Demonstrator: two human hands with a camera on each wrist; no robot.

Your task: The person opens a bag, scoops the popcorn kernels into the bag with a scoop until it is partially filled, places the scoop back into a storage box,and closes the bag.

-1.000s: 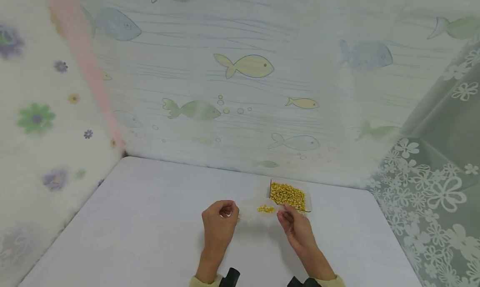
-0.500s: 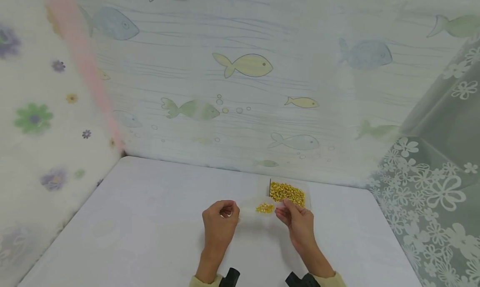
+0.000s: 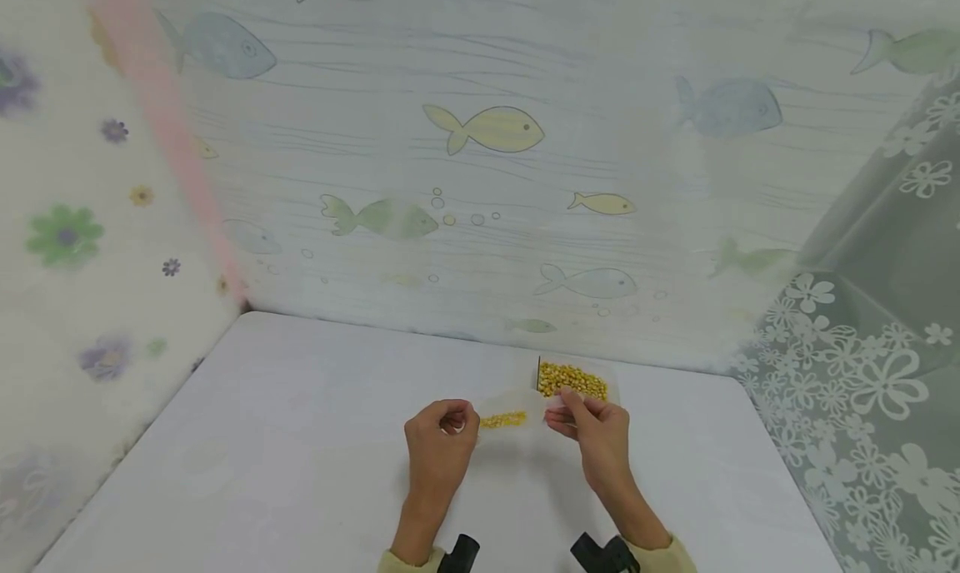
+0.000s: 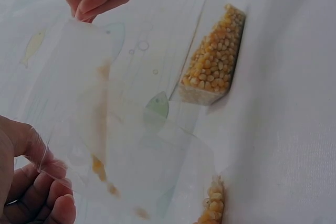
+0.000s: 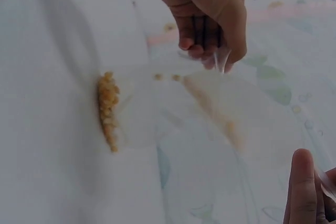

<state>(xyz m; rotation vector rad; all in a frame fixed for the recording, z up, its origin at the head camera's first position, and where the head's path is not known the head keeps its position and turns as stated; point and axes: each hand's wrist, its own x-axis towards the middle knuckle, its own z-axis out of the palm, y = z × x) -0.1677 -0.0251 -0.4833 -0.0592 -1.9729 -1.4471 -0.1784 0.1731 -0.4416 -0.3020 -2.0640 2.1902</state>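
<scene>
A clear, thin plastic bag (image 3: 513, 402) is stretched between my two hands above the table. Yellow corn kernels (image 3: 502, 421) lie along its lower part, towards the left side. In the right wrist view a row of kernels (image 5: 107, 111) sits at the bottom edge, while others are a blurred streak higher up in the film. My left hand (image 3: 442, 444) pinches one upper corner between thumb and fingers. The opposite corner is pinched by my right hand (image 3: 602, 440), which is held slightly higher. The bag's outline is faint in the head view.
Behind my right hand stands a clear box (image 4: 195, 38) heaped with corn kernels (image 4: 215, 59). It rests on the white table (image 3: 315, 390). A fish-patterned sheet (image 3: 480, 248) hangs at the back, with a flowered sheet (image 3: 67, 323) on the left.
My right hand has risen a little and moved slightly left. Kernels in the bag have slid left towards my left hand and spread into a line. My left hand stays put.
</scene>
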